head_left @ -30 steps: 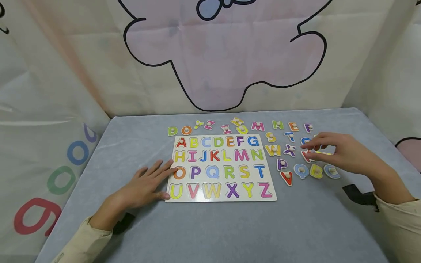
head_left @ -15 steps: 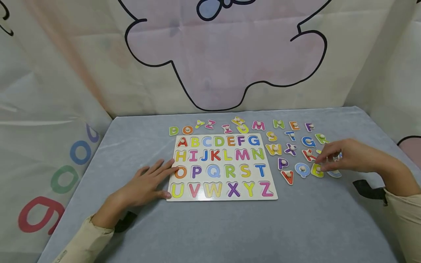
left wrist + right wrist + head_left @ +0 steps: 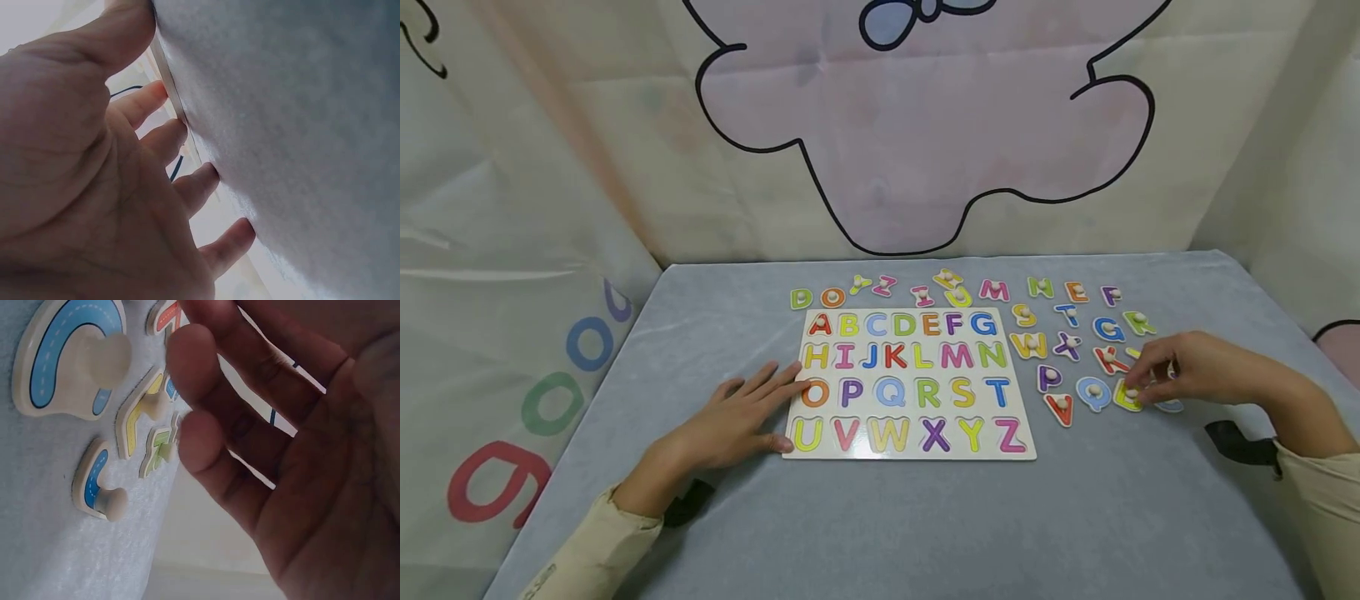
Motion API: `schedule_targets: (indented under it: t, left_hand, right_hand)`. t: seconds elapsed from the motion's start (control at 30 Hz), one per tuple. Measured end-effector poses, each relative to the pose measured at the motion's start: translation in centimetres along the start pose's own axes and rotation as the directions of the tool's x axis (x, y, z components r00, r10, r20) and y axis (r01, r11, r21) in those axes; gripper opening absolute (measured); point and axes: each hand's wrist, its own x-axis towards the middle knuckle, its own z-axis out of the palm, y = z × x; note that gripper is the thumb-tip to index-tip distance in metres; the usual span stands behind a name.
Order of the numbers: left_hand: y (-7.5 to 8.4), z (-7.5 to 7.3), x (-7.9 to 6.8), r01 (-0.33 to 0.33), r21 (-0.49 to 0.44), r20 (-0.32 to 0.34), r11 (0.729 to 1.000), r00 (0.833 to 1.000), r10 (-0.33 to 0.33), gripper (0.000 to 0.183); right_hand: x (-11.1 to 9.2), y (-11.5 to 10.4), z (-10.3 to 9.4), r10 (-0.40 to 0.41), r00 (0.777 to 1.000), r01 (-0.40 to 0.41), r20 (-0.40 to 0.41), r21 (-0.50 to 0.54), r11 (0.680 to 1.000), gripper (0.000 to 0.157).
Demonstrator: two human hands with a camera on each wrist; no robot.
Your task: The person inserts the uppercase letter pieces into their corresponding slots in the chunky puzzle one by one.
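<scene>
A table (image 3: 910,525) covered in grey-blue cloth stands before a creased cream backdrop (image 3: 760,208) bearing a large pinkish figure (image 3: 970,125) outlined in black. A whitish sheet (image 3: 445,333) at the left shows colourful rounded shapes (image 3: 529,406); a pale, greyish sheet (image 3: 1292,200) flanks the right.

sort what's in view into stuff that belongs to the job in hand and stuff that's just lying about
Seems part of the job:
board
loose letters, including the yellow letter
left hand, on the board's edge
right hand, fingertips at the yellow letter

Just surroundings:
grey cloth
printed backdrop
</scene>
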Motion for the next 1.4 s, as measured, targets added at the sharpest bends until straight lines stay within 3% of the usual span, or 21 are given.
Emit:
schedule_targets:
  t: [0.63, 1.3, 1.4]
  left_hand:
    - [0.12, -0.22, -0.02, 0.003, 0.006, 0.004, 1.000, 1.000, -0.003, 0.085]
    - [0.57, -0.32, -0.21, 0.015, -0.006, 0.015, 1.000, 1.000, -0.015, 0.083]
    - [0.61, -0.37, -0.01, 0.006, 0.005, 0.005, 1.000, 1.000, -0.006, 0.083]
  right_hand:
    - [0.59, -0.13, 0.22, 0.157, 0.986, -0.155, 0.057, -0.029, 0.987, 0.020]
    - [0.60, 0.12, 0.02, 0.125, 0.992, -0.123, 0.030, -0.050, 0.991, 0.015]
    - [0.29, -0.19, -0.09, 0.112, 0.993, -0.114, -0.029, -0.075, 0.991, 0.018]
